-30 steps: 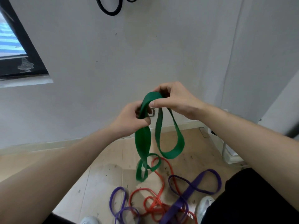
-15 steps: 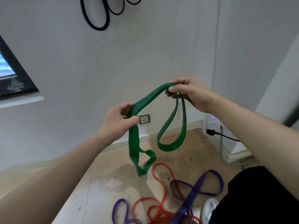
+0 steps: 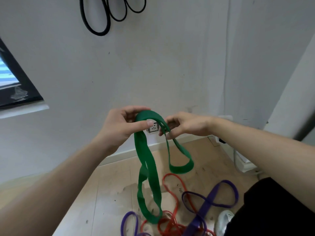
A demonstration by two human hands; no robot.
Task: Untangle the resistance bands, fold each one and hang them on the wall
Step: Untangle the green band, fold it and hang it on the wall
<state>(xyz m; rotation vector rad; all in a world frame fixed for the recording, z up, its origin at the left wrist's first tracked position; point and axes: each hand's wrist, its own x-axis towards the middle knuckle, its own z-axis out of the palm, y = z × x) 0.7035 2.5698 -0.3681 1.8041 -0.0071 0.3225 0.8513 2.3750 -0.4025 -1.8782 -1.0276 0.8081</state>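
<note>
Mid-frame: my left hand [image 3: 121, 127] and right hand [image 3: 186, 126] each pinched the green band [image 3: 143, 147], two loops drooping. Folding step, I judged. Next: even the loops, then hang it by the black bands [image 3: 98, 33], top of frame. Red band [image 3: 172, 225] and purple band [image 3: 206, 206] cut off at the bottom edge; hook unseen.

Socket [image 3: 154, 128] above skirting [image 3: 129, 153]; window [image 3: 15, 86] (dark frame) left; white shoe [image 3: 225, 220].

Green band [image 3: 147, 160]; red [image 3: 172, 188], purple [image 3: 209, 201], black bands [image 3: 95, 17].
</note>
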